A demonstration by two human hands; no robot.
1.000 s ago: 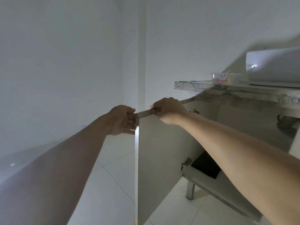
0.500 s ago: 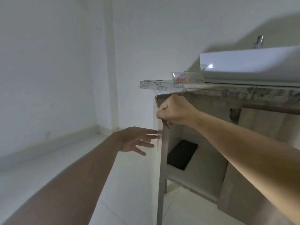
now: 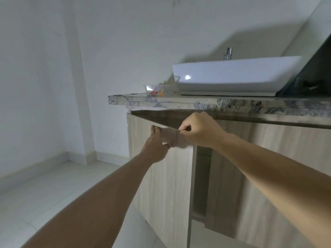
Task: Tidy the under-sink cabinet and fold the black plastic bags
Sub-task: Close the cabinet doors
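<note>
White walls and pale floor tiles surround the vanity, where a white basin (image 3: 232, 76) sits on the marble countertop (image 3: 197, 103), and left of the basin a clear tub (image 3: 157, 90) holds small packets too blurred to name. Below the countertop, the cabinet door (image 3: 164, 176) stands nearly shut. The left hand (image 3: 157, 142) curls its fingers over the door's top edge and the right hand (image 3: 197, 129) pinches that edge, probably to guide it; no black bags show in the dark gap.

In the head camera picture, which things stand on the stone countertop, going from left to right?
Clear plastic container → white sink basin, with the tap rising behind it → dark glass panel at the far right.
</note>
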